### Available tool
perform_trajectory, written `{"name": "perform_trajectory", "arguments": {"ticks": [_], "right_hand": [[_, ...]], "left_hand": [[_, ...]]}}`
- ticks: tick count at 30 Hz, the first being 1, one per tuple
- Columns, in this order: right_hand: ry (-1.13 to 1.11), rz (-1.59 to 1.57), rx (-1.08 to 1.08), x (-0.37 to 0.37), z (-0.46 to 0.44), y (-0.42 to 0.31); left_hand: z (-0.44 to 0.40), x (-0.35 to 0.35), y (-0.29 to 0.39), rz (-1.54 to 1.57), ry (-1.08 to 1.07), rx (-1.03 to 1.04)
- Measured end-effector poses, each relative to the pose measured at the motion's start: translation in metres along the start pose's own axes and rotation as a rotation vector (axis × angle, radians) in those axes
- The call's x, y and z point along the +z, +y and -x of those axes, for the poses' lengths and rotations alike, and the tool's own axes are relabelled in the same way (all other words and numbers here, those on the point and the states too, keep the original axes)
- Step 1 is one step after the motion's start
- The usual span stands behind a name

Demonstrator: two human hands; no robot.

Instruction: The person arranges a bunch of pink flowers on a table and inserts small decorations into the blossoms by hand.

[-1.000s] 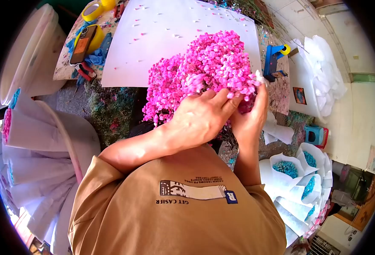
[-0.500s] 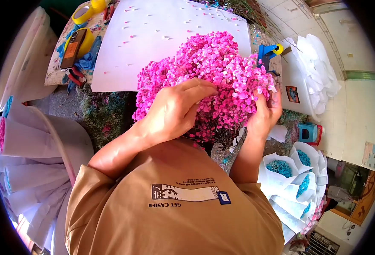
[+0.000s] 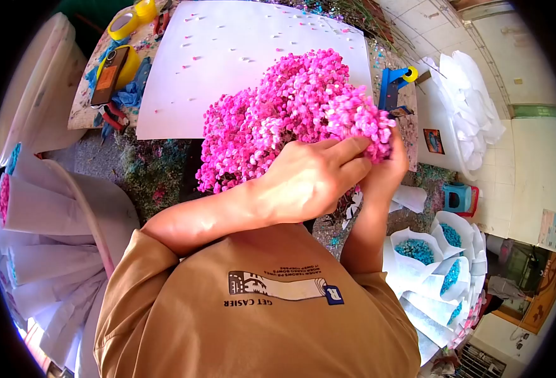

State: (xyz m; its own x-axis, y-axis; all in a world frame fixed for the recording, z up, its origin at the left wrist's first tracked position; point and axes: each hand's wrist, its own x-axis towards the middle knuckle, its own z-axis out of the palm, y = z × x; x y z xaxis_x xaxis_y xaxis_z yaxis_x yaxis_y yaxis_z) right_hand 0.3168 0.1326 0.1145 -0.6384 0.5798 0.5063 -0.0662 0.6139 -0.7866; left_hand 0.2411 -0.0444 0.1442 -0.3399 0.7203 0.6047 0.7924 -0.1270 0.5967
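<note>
A big bunch of small pink flowers (image 3: 290, 101) is held up in front of my chest, over the near edge of a white sheet (image 3: 221, 38). My left hand (image 3: 316, 176) reaches across the bunch's lower side, its fingers pressed together on blossoms at the right. Beside it, my right hand (image 3: 385, 167) curls round the bunch's right edge, with some fingers hidden behind blossoms. Both hands are close together, and the stems below are mostly covered.
A phone (image 3: 110, 75), red-handled pliers (image 3: 112, 118) and yellow tape (image 3: 123, 25) lie at the left of the table. At its right stands a blue tape dispenser (image 3: 389, 91). White-wrapped blue bouquets (image 3: 415, 251) are at lower right; more wrapped bouquets (image 3: 51, 208) stand left.
My left hand has moved right across the bunch, close to my right hand. The fingers of my right hand have closed in round the blossoms, and the bunch's right side is drawn inward.
</note>
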Motion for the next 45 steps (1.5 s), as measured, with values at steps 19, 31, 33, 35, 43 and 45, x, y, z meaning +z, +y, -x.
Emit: {"name": "perform_trajectory", "arguments": {"ticks": [19, 31, 33, 35, 43, 45], "right_hand": [[0.294, -0.593, 0.288, -0.030, -0.023, 0.017], [0.407, -0.615, 0.286, -0.040, -0.020, 0.022], [0.412, -0.638, 0.317, -0.038, -0.018, 0.019], [0.388, -0.639, 0.304, -0.036, -0.017, 0.017], [0.311, -0.663, 0.365, -0.030, -0.007, 0.010], [0.332, -0.647, 0.350, -0.028, -0.004, 0.009]], "left_hand": [[-0.024, 0.009, -0.021, 0.055, 0.143, -0.150], [0.003, 0.019, -0.034, 0.146, 0.176, 0.016], [0.015, 0.010, -0.038, 0.388, 0.099, -0.349], [0.014, 0.002, -0.040, 0.544, 0.187, -0.594], [-0.050, 0.001, -0.021, 0.145, 0.106, -0.152], [-0.061, 0.003, -0.021, -0.043, 0.033, -0.113]]}}
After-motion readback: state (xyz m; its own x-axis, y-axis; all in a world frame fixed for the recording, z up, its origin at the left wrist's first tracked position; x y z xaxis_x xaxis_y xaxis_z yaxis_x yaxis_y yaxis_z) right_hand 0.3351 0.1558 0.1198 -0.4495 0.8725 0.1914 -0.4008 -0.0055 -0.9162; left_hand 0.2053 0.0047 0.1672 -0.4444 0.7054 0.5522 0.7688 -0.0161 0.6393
